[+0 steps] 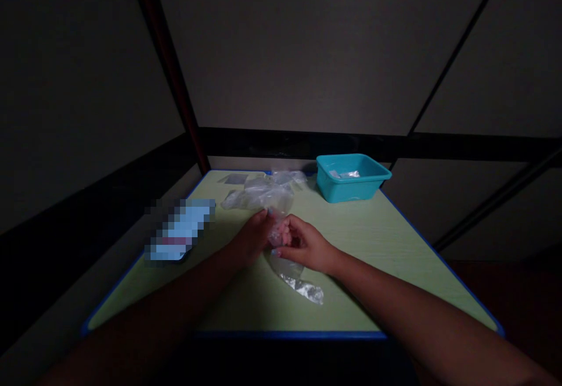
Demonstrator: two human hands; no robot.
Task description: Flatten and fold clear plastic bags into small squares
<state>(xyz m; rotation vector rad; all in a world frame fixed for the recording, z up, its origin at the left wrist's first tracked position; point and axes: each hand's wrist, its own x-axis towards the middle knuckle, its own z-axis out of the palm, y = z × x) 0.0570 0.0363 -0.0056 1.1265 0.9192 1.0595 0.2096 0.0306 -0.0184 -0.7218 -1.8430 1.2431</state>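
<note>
Near the middle of the table, my left hand [256,235] and my right hand [306,244] are close together around a clear plastic bag [276,236]. Small pink pieces [285,232] show between the hands, at my right fingers; whether they lie inside the plastic is hard to tell. My left fingers are closed on the bag's left side. My right thumb and fingers curl round its right side. Below the hands, a crinkled strip of clear plastic [307,290] reaches toward the front edge. More clear plastic bags [267,193] lie just beyond the hands.
A turquoise basket [359,189] with some shiny plastic inside stands at the back right of the pale green table [386,257]. At the left edge lies a blurred phone-like device [183,229]. A small flat grey packet [236,179] is at the back left. Walls rise behind.
</note>
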